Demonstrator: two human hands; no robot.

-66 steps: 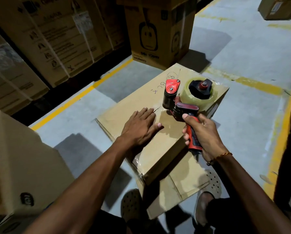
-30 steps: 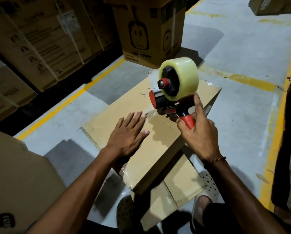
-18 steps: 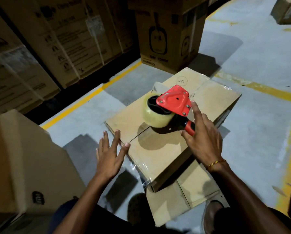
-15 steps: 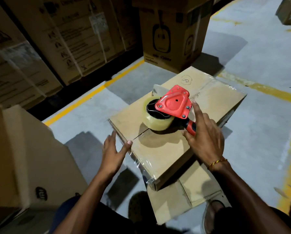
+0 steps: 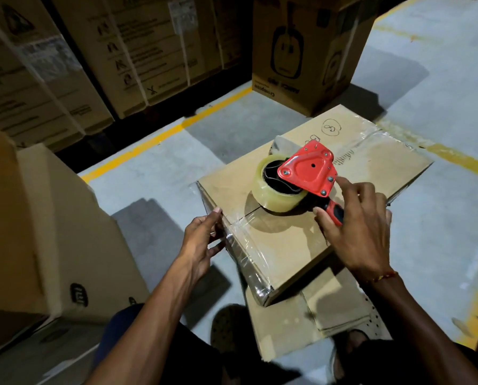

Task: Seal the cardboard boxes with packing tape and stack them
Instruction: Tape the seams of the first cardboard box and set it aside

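Fingers of the right hand lie loosely spread over the red-and-black handle of the red tape dispenser with its clear tape roll, touching it without closing round it. Left hand, fingers relaxed, touches the near-left side of the flat brown cardboard box on the grey floor. Its long axis runs near-left to far-right. On its top the dispenser lies on its side, handle pointing near-right. Beyond stands a tall printed carton.

both hands forward, fingers loose
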